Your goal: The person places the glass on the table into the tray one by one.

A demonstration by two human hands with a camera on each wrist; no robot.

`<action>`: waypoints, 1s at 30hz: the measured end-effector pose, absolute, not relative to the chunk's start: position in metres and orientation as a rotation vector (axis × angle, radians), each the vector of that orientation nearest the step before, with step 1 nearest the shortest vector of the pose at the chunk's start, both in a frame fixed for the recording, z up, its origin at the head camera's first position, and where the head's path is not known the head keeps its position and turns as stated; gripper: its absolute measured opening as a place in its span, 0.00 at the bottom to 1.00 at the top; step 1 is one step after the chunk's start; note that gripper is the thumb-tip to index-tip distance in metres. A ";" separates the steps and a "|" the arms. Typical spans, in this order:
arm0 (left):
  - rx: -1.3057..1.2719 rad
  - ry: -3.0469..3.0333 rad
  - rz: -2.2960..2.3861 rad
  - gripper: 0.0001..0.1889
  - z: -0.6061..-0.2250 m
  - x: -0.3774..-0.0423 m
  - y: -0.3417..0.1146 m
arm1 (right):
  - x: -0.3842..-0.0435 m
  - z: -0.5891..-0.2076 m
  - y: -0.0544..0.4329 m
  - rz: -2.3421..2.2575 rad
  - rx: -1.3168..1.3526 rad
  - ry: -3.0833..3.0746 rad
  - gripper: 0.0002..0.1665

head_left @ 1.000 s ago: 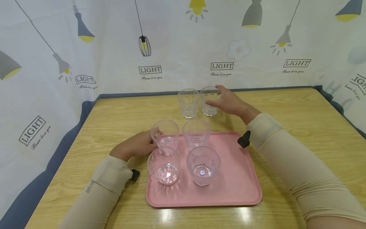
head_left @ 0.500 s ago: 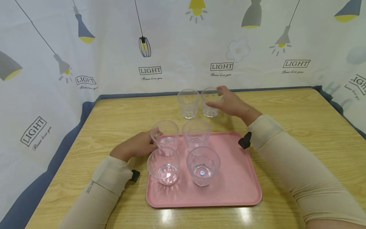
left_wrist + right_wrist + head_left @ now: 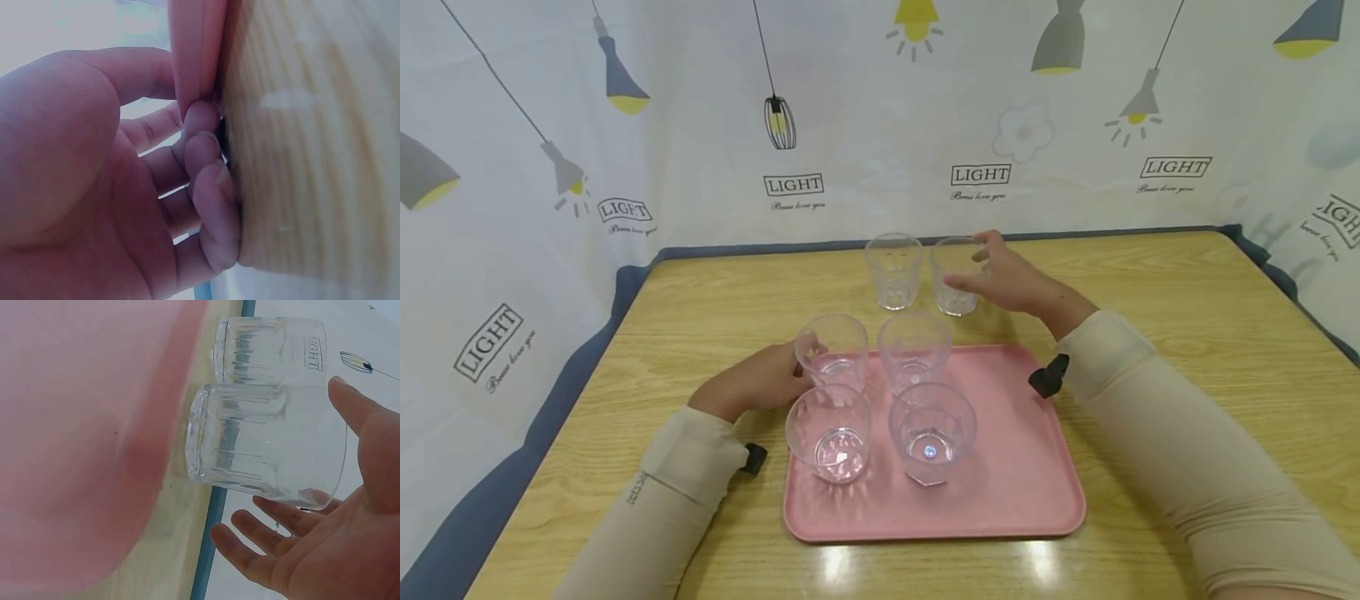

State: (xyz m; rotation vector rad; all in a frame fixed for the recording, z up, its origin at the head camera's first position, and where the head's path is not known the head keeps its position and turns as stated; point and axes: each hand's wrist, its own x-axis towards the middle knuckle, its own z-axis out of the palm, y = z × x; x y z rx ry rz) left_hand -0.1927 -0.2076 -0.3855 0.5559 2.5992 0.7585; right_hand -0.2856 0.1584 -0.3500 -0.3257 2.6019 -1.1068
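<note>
My right hand (image 3: 1015, 282) holds a clear, faceted plastic tumbler (image 3: 953, 292) near the back of the table, thumb on one side of its rim and a finger on the other. In the right wrist view this tumbler (image 3: 250, 440) looks unfilled; its base is close to the tabletop, though I cannot tell whether it touches. My left hand (image 3: 762, 379) grips the pink tray (image 3: 1015, 475) at its left edge. There the thumb lies over the rim and the curled fingers meet the tray's edge (image 3: 195, 56) from below. Partly hiding those fingers is a tumbler (image 3: 833, 350).
Another clear tumbler (image 3: 893, 279) stands just left of the held one. Several matching tumblers, among them the front-right one (image 3: 932, 433), occupy the tray's left and middle. A printed curtain (image 3: 880, 108) rises behind the wooden table (image 3: 1165, 333).
My right hand has shifted slightly toward me and to the right, carrying its tumbler away from the neighbouring one. The left hand and the tray have stayed put.
</note>
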 end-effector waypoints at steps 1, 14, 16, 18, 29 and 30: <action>0.553 2.600 0.756 0.25 -0.386 -0.193 -0.208 | -0.285 -0.350 0.158 -1.114 -0.325 2.597 0.61; 0.565 2.600 0.766 0.26 -0.385 -0.194 -0.208 | -0.273 -0.355 0.164 -1.172 -0.338 2.592 0.61; 0.562 2.599 0.774 0.26 -0.385 -0.194 -0.207 | -0.271 -0.356 0.165 -1.178 -0.343 2.596 0.62; 0.562 2.598 0.781 0.25 -0.385 -0.194 -0.207 | -0.269 -0.357 0.167 -1.182 -0.351 2.600 0.62; 0.581 2.613 0.759 0.25 -0.388 -0.195 -0.207 | -0.259 -0.360 0.172 -1.219 -0.392 2.587 0.61; 0.581 2.613 0.760 0.25 -0.388 -0.195 -0.207 | -0.258 -0.361 0.173 -1.229 -0.394 2.585 0.60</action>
